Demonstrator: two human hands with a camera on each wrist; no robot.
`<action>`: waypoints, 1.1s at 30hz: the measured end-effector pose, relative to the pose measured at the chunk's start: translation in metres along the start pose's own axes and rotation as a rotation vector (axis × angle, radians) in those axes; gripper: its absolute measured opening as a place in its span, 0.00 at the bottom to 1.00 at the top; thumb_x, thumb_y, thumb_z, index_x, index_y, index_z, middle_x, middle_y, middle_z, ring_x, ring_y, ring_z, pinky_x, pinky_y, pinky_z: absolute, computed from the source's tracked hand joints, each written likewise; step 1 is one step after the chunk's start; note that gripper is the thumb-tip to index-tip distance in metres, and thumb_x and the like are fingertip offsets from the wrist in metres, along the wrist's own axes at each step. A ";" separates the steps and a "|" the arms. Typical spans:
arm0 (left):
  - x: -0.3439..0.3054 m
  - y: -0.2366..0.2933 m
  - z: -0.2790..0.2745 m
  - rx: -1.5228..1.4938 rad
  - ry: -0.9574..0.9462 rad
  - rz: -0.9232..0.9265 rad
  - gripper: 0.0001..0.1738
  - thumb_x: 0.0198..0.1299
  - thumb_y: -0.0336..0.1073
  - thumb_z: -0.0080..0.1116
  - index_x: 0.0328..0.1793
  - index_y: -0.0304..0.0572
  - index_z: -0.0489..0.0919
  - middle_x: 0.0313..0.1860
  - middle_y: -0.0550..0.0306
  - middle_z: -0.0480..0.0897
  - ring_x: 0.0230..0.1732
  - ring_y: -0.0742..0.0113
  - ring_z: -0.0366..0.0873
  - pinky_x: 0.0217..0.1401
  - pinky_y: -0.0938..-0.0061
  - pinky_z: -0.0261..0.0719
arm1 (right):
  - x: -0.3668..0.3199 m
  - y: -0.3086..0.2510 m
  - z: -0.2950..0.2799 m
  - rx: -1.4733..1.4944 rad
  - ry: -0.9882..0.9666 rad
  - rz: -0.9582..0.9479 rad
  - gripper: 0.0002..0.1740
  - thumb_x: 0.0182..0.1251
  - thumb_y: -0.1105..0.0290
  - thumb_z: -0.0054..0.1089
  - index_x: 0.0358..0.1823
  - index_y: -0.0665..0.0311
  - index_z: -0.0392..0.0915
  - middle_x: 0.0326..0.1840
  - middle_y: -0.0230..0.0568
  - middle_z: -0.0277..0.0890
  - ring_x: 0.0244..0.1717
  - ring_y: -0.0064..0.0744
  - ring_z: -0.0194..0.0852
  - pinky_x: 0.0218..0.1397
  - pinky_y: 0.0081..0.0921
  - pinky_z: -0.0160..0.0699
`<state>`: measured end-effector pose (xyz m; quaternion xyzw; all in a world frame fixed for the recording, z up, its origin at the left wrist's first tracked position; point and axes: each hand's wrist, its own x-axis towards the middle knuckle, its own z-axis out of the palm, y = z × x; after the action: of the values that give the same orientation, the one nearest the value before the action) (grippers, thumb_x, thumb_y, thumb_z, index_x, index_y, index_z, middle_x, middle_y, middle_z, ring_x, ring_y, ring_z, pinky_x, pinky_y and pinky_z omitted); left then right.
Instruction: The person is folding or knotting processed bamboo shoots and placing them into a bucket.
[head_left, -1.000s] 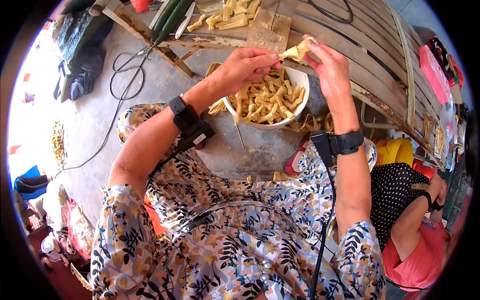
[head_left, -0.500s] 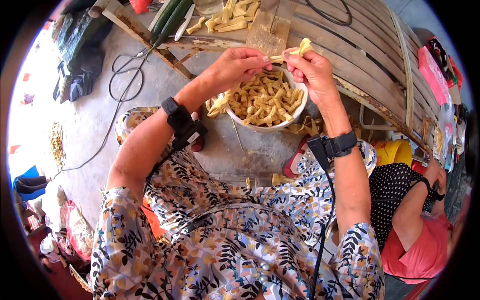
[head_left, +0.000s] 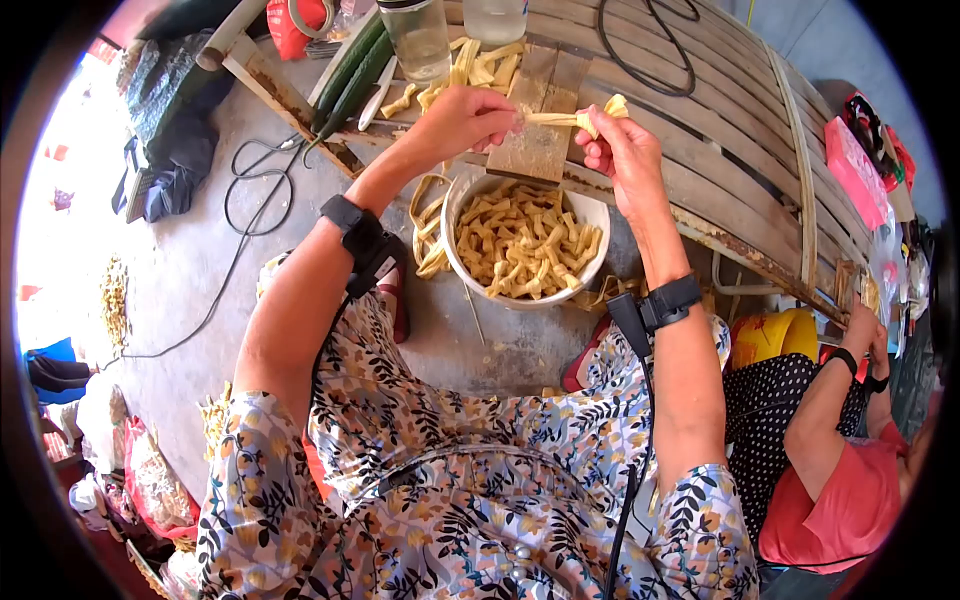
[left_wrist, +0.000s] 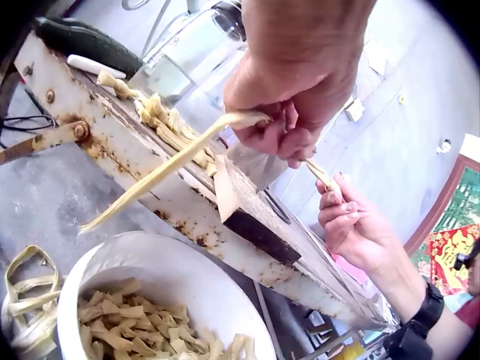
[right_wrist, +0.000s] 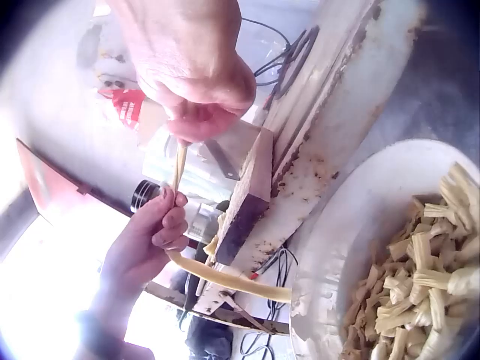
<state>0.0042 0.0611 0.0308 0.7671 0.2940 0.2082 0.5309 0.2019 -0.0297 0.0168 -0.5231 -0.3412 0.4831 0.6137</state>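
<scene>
A pale yellow, pliable strip (head_left: 550,119) is stretched between both hands, above the edge of a slatted bench. My left hand (head_left: 468,122) pinches one end, and a long loose tail (left_wrist: 161,174) hangs from those fingers in the left wrist view. The other end is gripped by my right hand (head_left: 632,160), with a bunched, folded part (head_left: 614,106) sticking up past its fingers. Below the hands stands a white bowl (head_left: 452,255) holding many short, knotted yellow pieces (head_left: 525,240).
On the slatted bench (head_left: 730,150) lie a small wooden board (head_left: 540,100), more yellow pieces (head_left: 485,68), cucumbers (head_left: 355,75), a white-handled tool (head_left: 377,95) and a clear jar (head_left: 418,45). Loose strips (head_left: 428,235) lie left of the bowl. Another person (head_left: 835,470) sits at right near a yellow bucket (head_left: 775,338).
The hands came close together, then drew apart with the strip straight between them. The head view has tilted, so the bowl sits lower and more of the bench shows.
</scene>
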 end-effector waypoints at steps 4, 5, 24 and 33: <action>0.025 -0.006 -0.002 0.164 0.191 0.122 0.10 0.54 0.36 0.54 0.31 0.36 0.79 0.18 0.62 0.74 0.19 0.78 0.67 0.23 0.81 0.66 | 0.021 0.000 0.003 0.064 0.070 -0.055 0.12 0.58 0.64 0.59 0.30 0.69 0.77 0.23 0.36 0.75 0.18 0.14 0.65 0.20 0.11 0.68; 0.031 -0.010 -0.004 0.224 0.235 0.173 0.10 0.53 0.36 0.55 0.31 0.35 0.79 0.18 0.60 0.75 0.19 0.75 0.69 0.23 0.79 0.68 | 0.025 0.001 0.005 0.088 0.080 -0.063 0.12 0.58 0.65 0.59 0.30 0.69 0.77 0.23 0.36 0.75 0.18 0.14 0.65 0.20 0.11 0.68; 0.057 -0.038 0.006 0.337 0.483 0.125 0.10 0.54 0.38 0.57 0.31 0.38 0.79 0.16 0.64 0.72 0.19 0.79 0.66 0.22 0.81 0.64 | 0.056 0.033 -0.001 0.034 0.297 -0.016 0.11 0.58 0.68 0.58 0.27 0.71 0.75 0.21 0.39 0.75 0.15 0.17 0.65 0.18 0.13 0.66; 0.004 -0.017 0.004 -0.377 0.091 -0.076 0.12 0.59 0.37 0.52 0.38 0.33 0.77 0.21 0.69 0.68 0.21 0.83 0.59 0.23 0.87 0.58 | -0.002 0.009 -0.027 0.019 0.137 0.064 0.15 0.61 0.61 0.55 0.31 0.69 0.76 0.25 0.37 0.76 0.18 0.14 0.65 0.19 0.11 0.69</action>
<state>0.0060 0.0654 0.0138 0.6322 0.3022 0.2738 0.6588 0.2244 -0.0401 0.0019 -0.5598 -0.2768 0.4689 0.6246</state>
